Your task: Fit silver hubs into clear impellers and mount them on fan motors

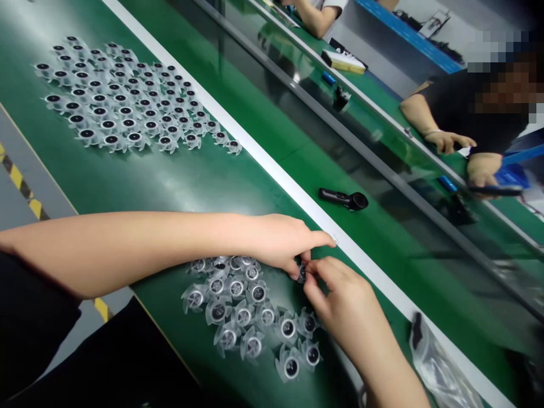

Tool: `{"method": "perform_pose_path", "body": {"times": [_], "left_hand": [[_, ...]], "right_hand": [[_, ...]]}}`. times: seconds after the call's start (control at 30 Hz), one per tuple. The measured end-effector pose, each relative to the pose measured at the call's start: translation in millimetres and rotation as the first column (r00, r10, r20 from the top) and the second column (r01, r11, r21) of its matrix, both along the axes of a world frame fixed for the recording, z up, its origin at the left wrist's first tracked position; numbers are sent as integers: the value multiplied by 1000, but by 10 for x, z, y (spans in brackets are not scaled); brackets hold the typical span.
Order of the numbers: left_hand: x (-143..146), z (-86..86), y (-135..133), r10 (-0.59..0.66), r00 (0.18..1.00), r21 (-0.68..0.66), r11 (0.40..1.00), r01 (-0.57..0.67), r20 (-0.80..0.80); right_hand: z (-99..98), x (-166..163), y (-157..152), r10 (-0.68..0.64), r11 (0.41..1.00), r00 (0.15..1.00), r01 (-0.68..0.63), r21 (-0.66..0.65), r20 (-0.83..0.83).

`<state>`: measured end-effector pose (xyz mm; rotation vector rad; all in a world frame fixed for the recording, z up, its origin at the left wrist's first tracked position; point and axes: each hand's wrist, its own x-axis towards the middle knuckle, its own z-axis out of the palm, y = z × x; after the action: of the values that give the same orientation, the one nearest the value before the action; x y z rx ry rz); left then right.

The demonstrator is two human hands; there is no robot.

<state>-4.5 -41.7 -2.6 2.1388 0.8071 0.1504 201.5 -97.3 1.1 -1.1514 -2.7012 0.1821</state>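
Between my two hands is a small clear-bladed fan wheel (301, 274), mostly covered by fingers. My left hand (283, 243) reaches in from the left, its index finger stretched out, thumb and another finger closed at the wheel. From the lower right my right hand (346, 294) pinches at the same wheel with thumb and fingertips. Just below the left forearm lies a group of loose fan wheels (243, 316), their round hubs with metallic rims facing up. My left wrist hides part of this group.
A larger spread of fan wheels (125, 110) with black hubs covers the far left of the green table (182, 181). A black handheld device (343, 198) lies beyond the white strip (272, 170). A clear plastic bag (442, 368) is at lower right. Co-workers sit across the rail.
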Motion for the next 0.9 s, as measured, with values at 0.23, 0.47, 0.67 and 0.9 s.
{"method": "perform_pose_path", "body": {"times": [0.23, 0.47, 0.67, 0.9], "left_hand": [[19, -19, 6, -18, 1000, 27, 999, 18, -8], [15, 27, -23, -14, 999, 25, 1000, 15, -30], [15, 14, -10, 23, 1000, -13, 1000, -23, -12], [14, -11, -5, 7, 1000, -31, 999, -7, -11]], "right_hand": [[-75, -44, -96, 11, 977, 993, -35, 212, 114], [-1, -138, -224, -35, 934, 958, -70, 351, 284], [-27, -272, -419, -53, 907, 919, -119, 404, 392], [207, 624, -181, -232, 950, 958, 186, 250, 169]]}}
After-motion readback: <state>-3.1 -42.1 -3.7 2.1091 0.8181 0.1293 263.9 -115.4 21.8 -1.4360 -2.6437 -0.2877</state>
